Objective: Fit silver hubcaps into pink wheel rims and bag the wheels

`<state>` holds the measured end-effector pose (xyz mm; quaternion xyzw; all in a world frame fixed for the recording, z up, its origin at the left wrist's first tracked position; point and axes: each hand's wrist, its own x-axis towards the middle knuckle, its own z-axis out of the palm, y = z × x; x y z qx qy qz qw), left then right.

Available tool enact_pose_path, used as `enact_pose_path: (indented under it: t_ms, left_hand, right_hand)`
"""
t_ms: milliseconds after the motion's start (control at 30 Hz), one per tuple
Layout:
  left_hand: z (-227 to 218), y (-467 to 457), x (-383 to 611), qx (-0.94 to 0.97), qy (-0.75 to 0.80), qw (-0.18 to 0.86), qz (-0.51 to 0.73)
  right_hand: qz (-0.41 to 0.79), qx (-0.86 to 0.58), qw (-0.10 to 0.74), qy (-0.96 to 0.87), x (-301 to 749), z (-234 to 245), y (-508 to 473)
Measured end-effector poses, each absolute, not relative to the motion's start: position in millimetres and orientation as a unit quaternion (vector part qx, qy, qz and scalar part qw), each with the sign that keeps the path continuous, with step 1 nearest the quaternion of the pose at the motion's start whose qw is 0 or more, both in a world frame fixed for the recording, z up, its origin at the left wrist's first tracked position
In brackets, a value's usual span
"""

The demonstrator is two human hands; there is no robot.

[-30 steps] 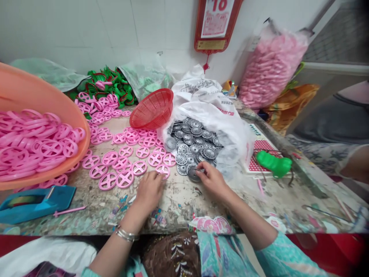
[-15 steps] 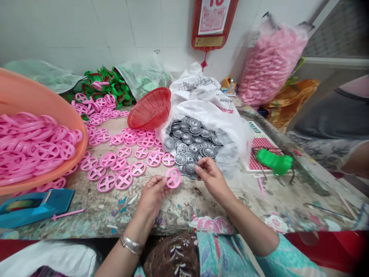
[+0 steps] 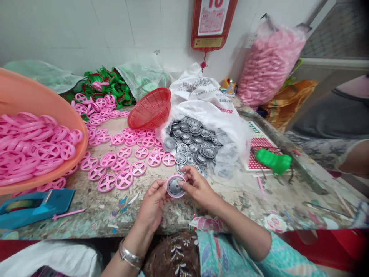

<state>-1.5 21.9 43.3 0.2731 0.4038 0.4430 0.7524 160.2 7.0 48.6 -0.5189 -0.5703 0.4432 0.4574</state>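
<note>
A grey plastic disc point(image 3: 174, 186) lies face up over a pink ring, whose rim shows as a thin pink edge around it. From the left, my left hand point(image 3: 154, 200) pinches the pink ring. On the other side my right hand point(image 3: 197, 186) grips the grey disc at its upper right edge, thumb on its face. Just behind my hands, a white plastic bag point(image 3: 230, 127) lies open with many similar grey discs point(image 3: 194, 140) spilling toward me. Loose pink spoked rings point(image 3: 123, 179) are spread over the table to the left.
An orange basin point(image 3: 82, 161) full of pink rings leans at the left, behind a blue tape dispenser point(image 3: 62, 200). A red basket point(image 3: 151, 109) tilts beside the bag. At the right are a green plastic piece point(image 3: 272, 161) and a bag of pink parts point(image 3: 271, 61); a person sits beyond.
My right hand has carried the grey disc left, away from the pile, and set it over the pink ring in my left hand. Both hands are now together.
</note>
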Motion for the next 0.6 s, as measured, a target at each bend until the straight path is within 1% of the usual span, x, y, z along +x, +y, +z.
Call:
enact_pose_path:
  t_ms: [67,200,267,333,433,500,600]
  left_hand:
    - [44.1,20.8,-0.4,0.289,0.407,0.738,0.454]
    - [43.6,20.6,-1.6,0.320,0.417,0.700,0.484]
    - [43.8,21.7,-4.8,0.331,0.425,0.685,0.491]
    - [44.5,22.9,-10.8,0.340,0.433,0.677,0.489]
    - [46.2,22.9,-31.6,0.375,0.460,0.644,0.483]
    - [47.9,20.2,-57.7,0.400,0.494,0.605,0.480]
    - [54.1,10.9,-112.6,0.409,0.570,0.550,0.452]
  right_hand:
    - [0.433,-0.524,0.455,-0.576,156.8,49.4,4.4]
    - [0.418,-0.522,0.477,-0.569,143.1,43.0,-1.6]
    - [0.413,-0.523,0.472,-0.577,138.0,39.9,-2.1]
    - [0.398,-0.531,0.431,-0.611,136.7,40.4,1.0]
    - [0.348,-0.514,0.343,-0.705,140.7,47.0,13.4]
    - [0.273,-0.511,0.292,-0.761,144.2,51.2,26.1]
    - [0.126,-0.547,0.197,-0.804,146.3,51.3,47.9]
